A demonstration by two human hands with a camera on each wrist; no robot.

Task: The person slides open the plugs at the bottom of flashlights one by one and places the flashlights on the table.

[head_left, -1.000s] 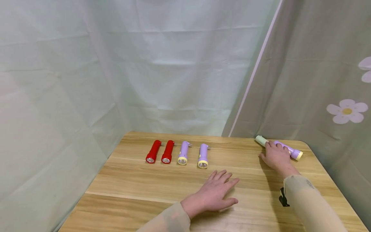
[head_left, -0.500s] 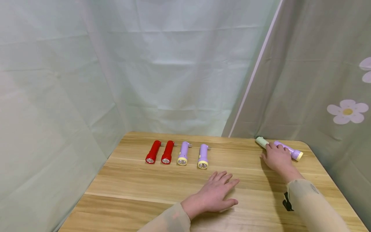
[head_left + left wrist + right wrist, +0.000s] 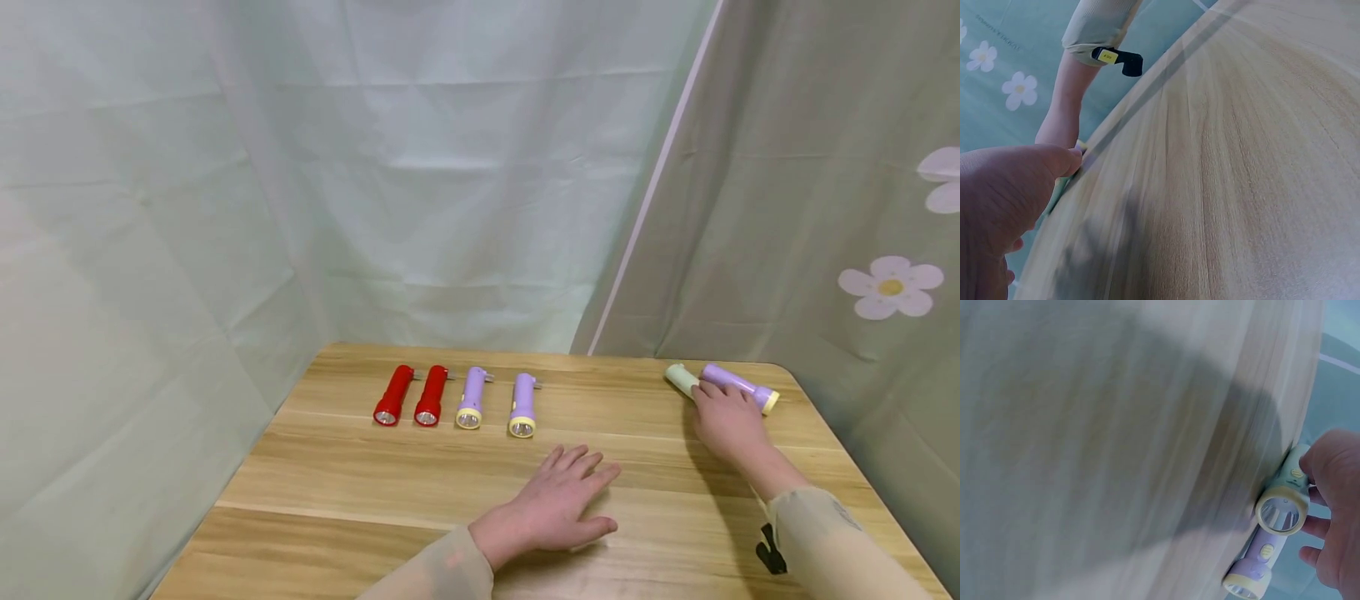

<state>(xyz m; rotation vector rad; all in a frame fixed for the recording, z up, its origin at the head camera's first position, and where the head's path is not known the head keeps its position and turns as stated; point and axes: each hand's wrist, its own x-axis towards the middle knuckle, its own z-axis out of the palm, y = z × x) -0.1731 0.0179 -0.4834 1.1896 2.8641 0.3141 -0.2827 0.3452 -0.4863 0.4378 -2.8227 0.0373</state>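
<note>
So right hand [image 3: 731, 425] is gripping the mint-green flashlight [image 3: 681, 379] — purple flashlight [image 3: 738, 382] is lying beside it. Left hand [image 3: 557, 505] is facing palm-down, fingers spread.

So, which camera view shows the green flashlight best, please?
The right wrist view, where the lens and switch of the green flashlight show. The head view shows only its tail beyond the right hand; the left wrist view, a sliver past the left hand.
</note>
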